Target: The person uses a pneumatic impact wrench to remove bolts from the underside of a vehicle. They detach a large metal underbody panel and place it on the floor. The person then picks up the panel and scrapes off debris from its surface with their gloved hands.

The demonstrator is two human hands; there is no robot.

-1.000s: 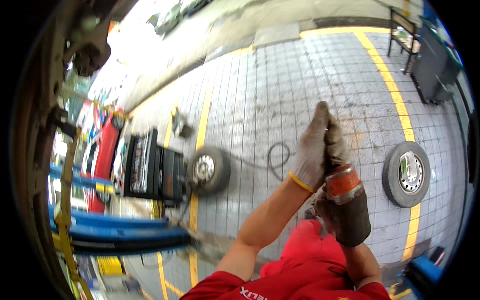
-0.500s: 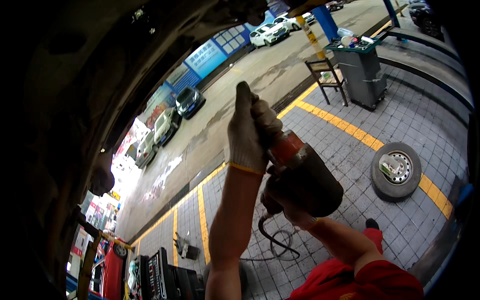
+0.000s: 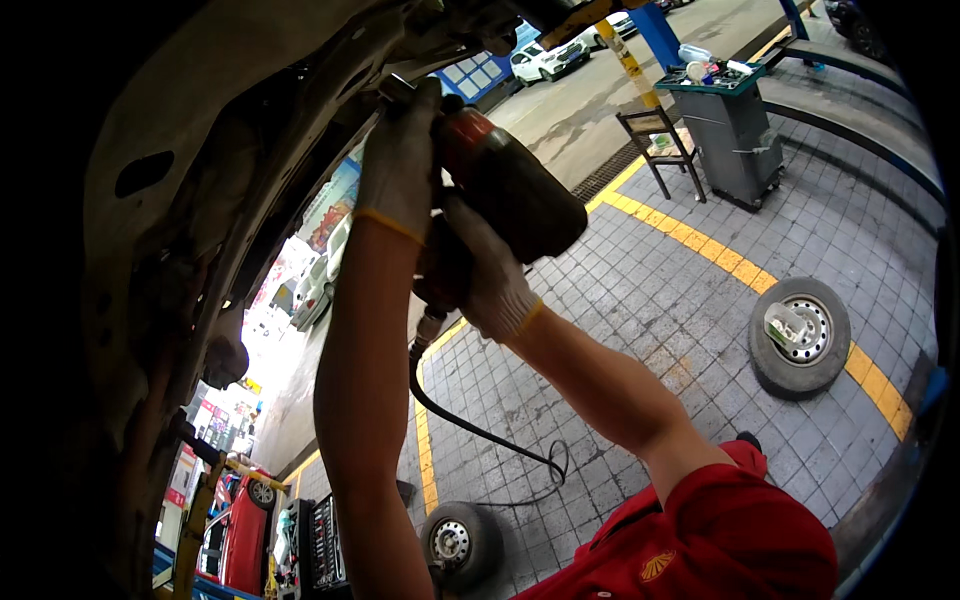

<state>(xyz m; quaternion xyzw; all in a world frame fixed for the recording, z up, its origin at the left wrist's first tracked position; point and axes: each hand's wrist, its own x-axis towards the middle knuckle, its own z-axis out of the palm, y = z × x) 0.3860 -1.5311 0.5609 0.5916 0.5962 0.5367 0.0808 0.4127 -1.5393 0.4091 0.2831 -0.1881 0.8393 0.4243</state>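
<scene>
An air impact wrench with a dark body and red nose is raised toward the underside of a lifted car. My right hand, in a pale work glove, wraps its handle. My left hand, gloved too, closes about the front end; the wrench hides some of its fingers. A shiny metal socket shows beyond the left fingertips, close to the dark underbody parts. Whether it touches any of them I cannot tell. From the bottom of the handle a black air hose runs down to the floor.
A wheel lies on the tiles at right with a clear plastic container on it; another wheel lies below. Farther off are a chair and a grey tool cart. An open socket case sits at lower left.
Both hands have carried the impact wrench up and left, closer to the car's underside. The right hand now shows on the handle, and the hose hangs in a longer stretch.
</scene>
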